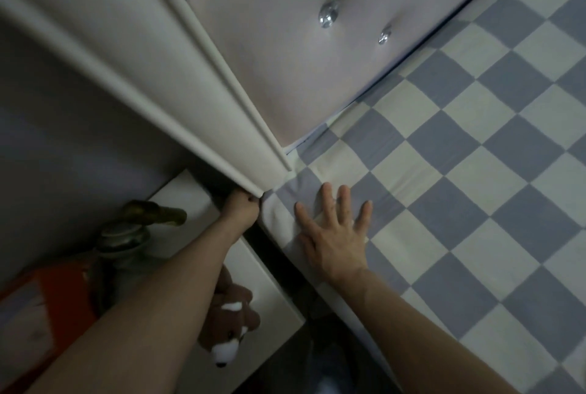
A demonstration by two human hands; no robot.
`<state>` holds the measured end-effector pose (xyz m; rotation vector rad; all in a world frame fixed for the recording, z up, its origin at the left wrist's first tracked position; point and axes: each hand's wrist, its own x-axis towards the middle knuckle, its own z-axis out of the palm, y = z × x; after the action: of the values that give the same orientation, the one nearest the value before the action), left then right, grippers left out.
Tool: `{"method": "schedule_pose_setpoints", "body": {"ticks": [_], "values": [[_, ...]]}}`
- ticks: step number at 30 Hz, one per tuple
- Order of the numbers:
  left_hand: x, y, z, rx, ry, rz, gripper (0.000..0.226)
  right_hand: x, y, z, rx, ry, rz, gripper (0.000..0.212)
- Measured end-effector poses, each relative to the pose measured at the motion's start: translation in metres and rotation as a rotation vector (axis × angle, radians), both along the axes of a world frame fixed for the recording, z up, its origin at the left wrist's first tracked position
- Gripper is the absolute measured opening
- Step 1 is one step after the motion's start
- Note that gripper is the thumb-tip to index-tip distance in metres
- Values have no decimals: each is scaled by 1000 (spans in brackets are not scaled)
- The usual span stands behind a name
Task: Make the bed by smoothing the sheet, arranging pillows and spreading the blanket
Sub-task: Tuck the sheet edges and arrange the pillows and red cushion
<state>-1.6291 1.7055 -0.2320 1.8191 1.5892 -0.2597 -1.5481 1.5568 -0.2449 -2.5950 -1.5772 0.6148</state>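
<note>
At the bed's head corner we press our right hand [333,232], fingers spread, flat on the checkered sheet [459,171] while our left hand [241,207] curls into the gap beside the headboard [285,44], probably tucking this soft, light, easily wrinkled cloth by its edge.

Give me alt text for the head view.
The right hand presses flat on the checked sheet at the bed's corner, while the left hand grips the sheet's edge beside the headboard. A plush toy lies below.
</note>
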Motion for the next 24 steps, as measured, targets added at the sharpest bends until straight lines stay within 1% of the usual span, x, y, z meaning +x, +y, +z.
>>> {"method": "schedule_pose_setpoints", "body": {"ticks": [2, 3, 5, 6, 7, 9, 10, 11, 12, 13, 14, 15, 16, 18, 19, 20, 21, 23, 24], "values": [[-2, 2, 0, -53, -29, -2, 35, -4, 2, -5, 20, -32, -24, 54], [-2, 4, 1, -109, -47, -8, 33, -5, 2, -6, 12, -35, -33, 54], [-4, 8, 9, -270, -75, -12, 15, -6, 1, -9, 21, -41, -43, 55], [-6, 10, 13, -348, -79, -12, 16, -6, 1, -9, 30, -37, -48, 57], [-8, 12, 13, -414, -84, -7, 24, -7, 1, -9, 27, -16, -45, 59], [-12, 16, 11, -489, -77, 26, 26, -7, 0, -8, -4, 28, -42, 60], [-13, 18, 12, -472, -69, 34, 25, -7, 0, -10, -27, 45, -38, 59], [-14, 21, 14, -391, -43, 18, 21, -6, -1, -12, -25, 32, -33, 57], [-15, 26, 15, -260, 0, -35, 17, -6, -2, -11, -6, 4, -29, 56], [-16, 31, 14, -100, 65, -110, 23, -6, -2, -11, 14, -23, -13, 58], [-15, 34, 15, 41, 140, -178, 36, -4, -1, -10, 12, -36, 12, 62], [-12, 33, 17, 134, 207, -228, 43, -4, -1, -10, -16, -20, 38, 65], [-9, 31, 19, 185, 268, -246, 46, -4, -1, -6, -46, 36, 53, 65], [-4, 24, 20, 192, 408, -269, 41, -4, -2, -2, -24, 114, 117, 61], [-5, 19, 21, 184, 485, -323, 37, -2, -4, 1, 39, 130, 154, 57], [-5, 12, 25, 179, 570, -410, 33, 2, -9, 5, 114, 154, 194, 54], [-6, 6, 30, 177, 657, -514, 31, 7, -12, 9, 193, 220, 205, 50], [9, -20, 44, 135, 847, -810, 32, 36, -27, 16, 417, 359, 67, 43], [21, -38, 53, 110, 893, -960, 33, 54, -37, 18, 507, 363, -52, 40]]}}
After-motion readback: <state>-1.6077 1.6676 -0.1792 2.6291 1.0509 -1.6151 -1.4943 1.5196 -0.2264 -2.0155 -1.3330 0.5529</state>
